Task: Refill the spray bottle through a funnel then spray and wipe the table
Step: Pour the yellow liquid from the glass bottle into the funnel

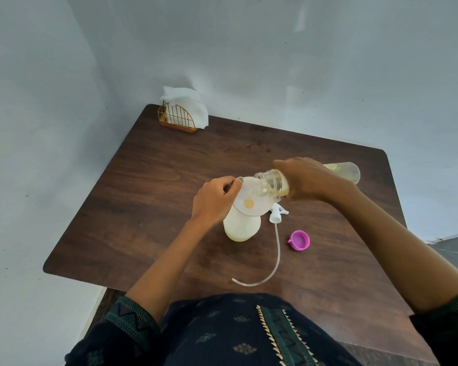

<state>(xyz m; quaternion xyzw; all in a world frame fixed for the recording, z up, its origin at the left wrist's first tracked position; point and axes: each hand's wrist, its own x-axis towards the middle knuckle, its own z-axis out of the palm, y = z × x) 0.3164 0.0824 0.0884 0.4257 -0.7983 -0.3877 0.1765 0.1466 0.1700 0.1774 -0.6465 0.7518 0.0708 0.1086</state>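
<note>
Standing mid dark wooden table (148, 165), white plastic spray bottle (241, 228) under translucent round funnel (251, 199), rim pinched by left hand (214, 200); right hand (306, 178) wrapped around tilted clear refill bottle (271, 183), yellow liquid apparently near its mouth; overtilting risks flooding the funnel.

funnel (251, 199) on bottle (240, 228), cap (299, 240) right (apart)

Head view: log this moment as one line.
phase: refilling | left hand: steadies funnel on spray bottle | right hand: tips refill bottle over funnel | trigger head, pink cap: on table
</note>
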